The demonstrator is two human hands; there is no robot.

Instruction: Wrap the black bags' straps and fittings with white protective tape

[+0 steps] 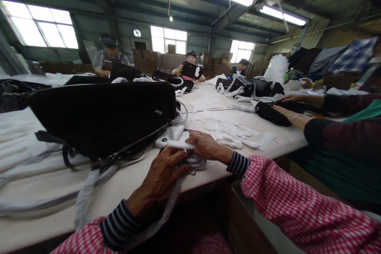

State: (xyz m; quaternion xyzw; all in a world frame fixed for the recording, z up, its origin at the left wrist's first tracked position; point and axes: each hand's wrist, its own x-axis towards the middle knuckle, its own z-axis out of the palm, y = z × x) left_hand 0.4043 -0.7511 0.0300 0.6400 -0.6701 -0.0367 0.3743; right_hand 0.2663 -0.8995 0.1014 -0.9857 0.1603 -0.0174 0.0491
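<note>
A large black handbag lies on its side on the white table in front of me. My left hand is closed on the bag's strap wrapped in clear plastic, at the table's near edge. My right hand pinches a white wrapping piece against the strap's metal end. A wrapped strap trails from the bag toward me and hangs off the table.
White foam pieces lie just beyond my right hand. A co-worker's arms rest on a black bag at right. More black bags and three seated people are at the far end. Stacked white sheets lie at left.
</note>
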